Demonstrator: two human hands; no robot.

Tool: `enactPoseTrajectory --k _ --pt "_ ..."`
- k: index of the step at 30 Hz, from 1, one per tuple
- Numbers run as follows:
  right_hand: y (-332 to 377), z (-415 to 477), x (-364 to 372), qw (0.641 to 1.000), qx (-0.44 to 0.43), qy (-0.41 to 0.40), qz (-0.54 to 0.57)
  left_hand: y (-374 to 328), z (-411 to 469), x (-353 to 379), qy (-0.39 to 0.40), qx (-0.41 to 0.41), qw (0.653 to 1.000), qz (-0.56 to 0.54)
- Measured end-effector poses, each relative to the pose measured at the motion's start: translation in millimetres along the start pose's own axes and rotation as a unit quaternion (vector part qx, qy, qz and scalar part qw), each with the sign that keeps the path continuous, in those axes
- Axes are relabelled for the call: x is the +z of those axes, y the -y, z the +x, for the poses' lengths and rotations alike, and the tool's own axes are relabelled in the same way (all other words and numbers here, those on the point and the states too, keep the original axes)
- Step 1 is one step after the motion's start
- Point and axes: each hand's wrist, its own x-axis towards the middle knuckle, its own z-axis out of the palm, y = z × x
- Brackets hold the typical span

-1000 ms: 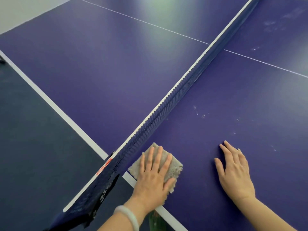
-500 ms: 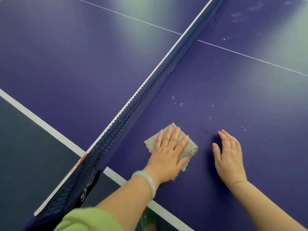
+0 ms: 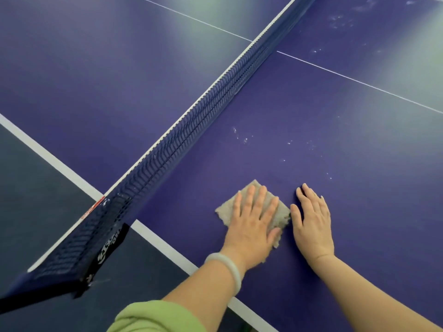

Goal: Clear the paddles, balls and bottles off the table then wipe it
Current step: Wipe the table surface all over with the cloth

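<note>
A purple table-tennis table (image 3: 311, 111) fills the head view. My left hand (image 3: 254, 219) lies flat with straight fingers on a grey folded cloth (image 3: 225, 210), pressing it onto the table's right half near the front edge. My right hand (image 3: 311, 219) rests flat on the bare table, right beside the cloth. Small white specks (image 3: 242, 137) dot the surface a little beyond the hands. No paddles, balls or bottles are in view.
The dark blue net (image 3: 191, 130) runs diagonally from lower left to upper right, left of the hands, with its clamp (image 3: 103, 250) at the table's edge. A white sideline (image 3: 167, 248) marks the near edge; dark floor lies beyond it.
My left hand has slid the cloth to the right, away from the net and the edge, until it sits next to my right hand. The right hand has stayed flat on the table.
</note>
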Motion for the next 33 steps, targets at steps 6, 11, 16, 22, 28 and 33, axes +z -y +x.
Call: enactPoseTrajectory --k 6,11,16,22,28,33 --pt "0 -3 -2 1.000 -0.004 0.003 0.004 63 -75 12 -0.008 0.061 0.998 0.017" --pt "5 -3 0 1.000 -0.014 -0.006 -0.027 137 -60 2 0.003 -0.242 0.970 -0.011" --pt "3 -3 -1 1.000 -0.019 0.003 -0.025 38 -72 9 -0.042 -0.245 0.967 -0.045" --pt "-1 -3 0 0.999 -0.027 0.008 -0.020 -20 -143 30 -0.029 0.055 0.998 -0.018" --pt "-3 -2 4 1.000 -0.025 0.006 -0.017 116 -106 14 0.002 -0.240 0.971 -0.014" --pt "-2 -4 3 1.000 -0.024 0.007 -0.016 52 -87 12 -0.020 -0.270 0.962 -0.030"
